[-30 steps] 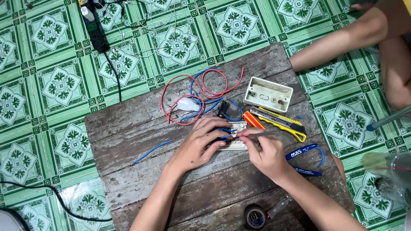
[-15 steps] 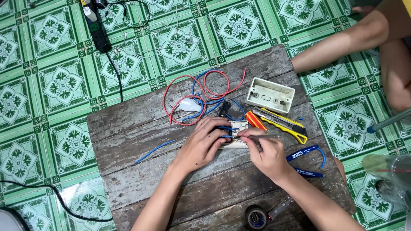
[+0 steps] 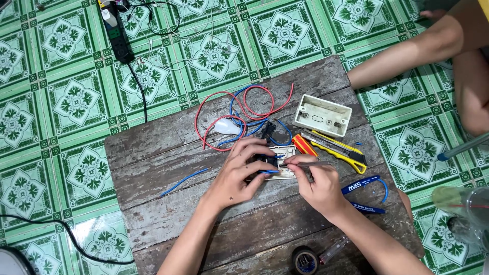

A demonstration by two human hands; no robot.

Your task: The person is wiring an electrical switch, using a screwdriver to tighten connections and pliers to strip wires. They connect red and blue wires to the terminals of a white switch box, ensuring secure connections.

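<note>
Head view: left hand steadies switch plate; right hand pinches screwdriver.

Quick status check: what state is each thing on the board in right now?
Left hand: holding the white switch plate down.
Right hand: gripping a thin metal tool, tip at the plate.
White plastic wall box: open side up, empty.
Yellow utility knife: lying flat, untouched.
</note>
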